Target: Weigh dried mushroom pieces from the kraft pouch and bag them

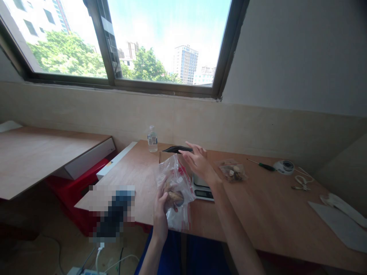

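My left hand [160,214] is wrapped round a clear zip bag [174,173] with brown, lumpy pieces in it; their exact kind I cannot make out. Red lines run along the bag's edge. My right hand [199,162] is raised to the right of the bag, fingers stretched out and holding nothing. Below that hand sits a digital kitchen scale [202,195], partly covered by my wrist and the bag. Flat clear zip bags [180,219] lie at the table's front edge under the held one. Behind, a cardboard box [164,156] with something black is partly hidden.
A second filled zip bag [233,170] lies right of the scale. Farther right are a screwdriver [266,166], a white round device [284,167] with a cable, and white sheets [338,221]. A water bottle [152,140] stands at the back left. A blurred-out phone-like item [114,214] is at left.
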`<state>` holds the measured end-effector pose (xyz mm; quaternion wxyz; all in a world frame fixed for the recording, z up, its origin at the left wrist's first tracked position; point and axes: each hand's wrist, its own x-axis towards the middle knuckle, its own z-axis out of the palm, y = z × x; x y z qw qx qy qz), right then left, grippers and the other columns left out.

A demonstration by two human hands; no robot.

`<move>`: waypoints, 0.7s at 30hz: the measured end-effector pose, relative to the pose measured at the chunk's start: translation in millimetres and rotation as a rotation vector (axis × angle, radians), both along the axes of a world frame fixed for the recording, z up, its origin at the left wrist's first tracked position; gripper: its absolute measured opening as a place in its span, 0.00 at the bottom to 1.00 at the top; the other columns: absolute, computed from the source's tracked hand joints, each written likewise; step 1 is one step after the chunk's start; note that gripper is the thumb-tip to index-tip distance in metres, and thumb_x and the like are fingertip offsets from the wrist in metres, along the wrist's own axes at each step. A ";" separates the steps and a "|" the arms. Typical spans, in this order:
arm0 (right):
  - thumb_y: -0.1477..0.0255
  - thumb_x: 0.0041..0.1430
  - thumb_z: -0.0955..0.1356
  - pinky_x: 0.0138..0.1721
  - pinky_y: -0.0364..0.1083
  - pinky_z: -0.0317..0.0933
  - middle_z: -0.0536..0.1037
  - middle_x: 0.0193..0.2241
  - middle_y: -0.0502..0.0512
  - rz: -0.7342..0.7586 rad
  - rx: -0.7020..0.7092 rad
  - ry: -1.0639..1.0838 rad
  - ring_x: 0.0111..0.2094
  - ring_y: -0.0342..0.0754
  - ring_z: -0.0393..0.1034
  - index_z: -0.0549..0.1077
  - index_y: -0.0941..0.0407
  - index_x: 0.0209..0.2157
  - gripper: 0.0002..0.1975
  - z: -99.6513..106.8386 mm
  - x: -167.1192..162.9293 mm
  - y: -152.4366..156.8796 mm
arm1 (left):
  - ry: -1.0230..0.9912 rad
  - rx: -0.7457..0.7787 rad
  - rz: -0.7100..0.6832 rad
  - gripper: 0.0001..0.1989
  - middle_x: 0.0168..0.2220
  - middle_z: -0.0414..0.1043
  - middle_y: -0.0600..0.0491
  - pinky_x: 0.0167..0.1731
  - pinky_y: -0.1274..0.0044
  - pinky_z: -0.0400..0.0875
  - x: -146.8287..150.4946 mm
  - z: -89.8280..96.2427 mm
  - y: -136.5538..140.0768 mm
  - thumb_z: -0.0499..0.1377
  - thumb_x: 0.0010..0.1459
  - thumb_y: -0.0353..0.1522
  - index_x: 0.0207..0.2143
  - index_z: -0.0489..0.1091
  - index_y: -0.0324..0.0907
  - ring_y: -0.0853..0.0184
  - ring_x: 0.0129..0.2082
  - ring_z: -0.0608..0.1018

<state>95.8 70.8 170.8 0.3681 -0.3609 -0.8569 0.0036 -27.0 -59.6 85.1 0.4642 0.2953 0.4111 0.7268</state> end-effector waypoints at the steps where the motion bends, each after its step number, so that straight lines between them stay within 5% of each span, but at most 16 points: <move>1: 0.63 0.66 0.56 0.57 0.58 0.46 0.63 0.58 0.58 -0.009 -0.008 0.040 0.58 0.55 0.54 0.73 0.50 0.47 0.18 0.2 -0.5 -2.3 | 0.012 0.013 -0.029 0.31 0.46 0.72 0.48 0.23 0.80 0.67 0.1 -0.5 -0.2 0.54 0.56 0.39 0.62 0.54 0.46 0.68 0.31 0.75; 5: 0.67 0.65 0.58 0.53 0.53 0.55 0.71 0.47 0.59 0.065 -0.103 0.389 0.50 0.51 0.63 0.72 0.54 0.41 0.14 6.2 0.1 -17.7 | 0.093 0.030 -0.078 0.33 0.52 0.69 0.49 0.34 0.78 0.70 -0.9 -1.9 0.4 0.57 0.55 0.36 0.63 0.51 0.49 0.64 0.42 0.75; 8: 0.69 0.63 0.58 0.40 0.45 0.64 0.75 0.34 0.54 0.222 -0.385 0.519 0.36 0.45 0.70 0.71 0.56 0.37 0.11 7.9 4.3 -29.8 | 0.123 0.048 -0.078 0.34 0.56 0.65 0.50 0.41 0.77 0.69 -0.9 -2.6 1.2 0.58 0.55 0.36 0.63 0.51 0.50 0.62 0.50 0.72; 12: 0.68 0.60 0.63 0.35 0.43 0.64 0.76 0.32 0.52 0.319 -0.670 0.328 0.33 0.45 0.70 0.73 0.57 0.37 0.10 -1.5 8.7 -36.6 | 0.160 0.016 -0.080 0.31 0.52 0.70 0.50 0.40 0.77 0.70 0.9 -3.9 2.4 0.60 0.54 0.39 0.60 0.58 0.48 0.61 0.49 0.72; 16: 0.65 0.59 0.65 0.39 0.45 0.64 0.75 0.42 0.55 0.464 -0.812 0.206 0.40 0.48 0.70 0.73 0.56 0.44 0.15 -7.7 9.4 -40.4 | 0.226 0.021 -0.077 0.25 0.44 0.75 0.48 0.42 0.74 0.70 0.0 -7.3 4.9 0.61 0.52 0.41 0.52 0.67 0.42 0.60 0.45 0.75; 21: 0.66 0.54 0.70 0.37 0.42 0.64 0.71 0.46 0.55 0.600 -0.929 0.052 0.38 0.45 0.68 0.64 0.54 0.56 0.28 -8.8 14.7 -41.5 | 0.254 -0.013 -0.026 0.22 0.45 0.74 0.47 0.46 0.72 0.68 -4.6 -16.6 7.8 0.60 0.54 0.41 0.50 0.67 0.42 0.59 0.48 0.74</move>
